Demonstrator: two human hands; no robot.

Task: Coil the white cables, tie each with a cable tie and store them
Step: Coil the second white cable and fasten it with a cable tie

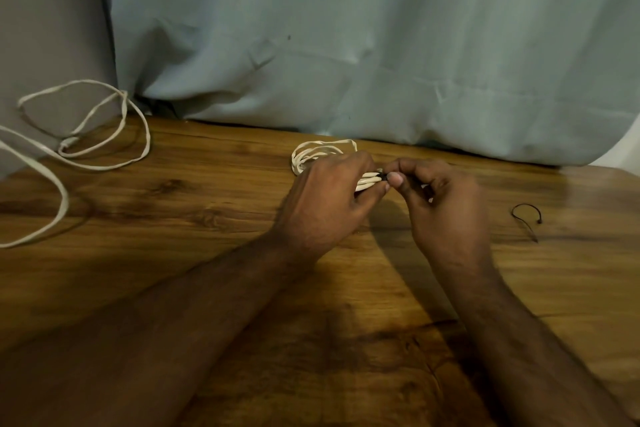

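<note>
A coiled white cable (313,152) lies on the wooden table (207,211) near its far edge. My left hand (323,204) grips the coil's near side, bunching its strands. My right hand (446,204) pinches a black cable tie (382,176) wrapped around those strands, thumb and forefinger closed on it. Much of the tie is hidden by my fingers. A second white cable (104,146) sprawls loose and uncoiled at the far left, running off the frame's left edge.
A spare black cable tie (526,215), bent in a loop, lies on the table to the right of my right hand. A pale blue-grey curtain (346,45) hangs behind the table's far edge.
</note>
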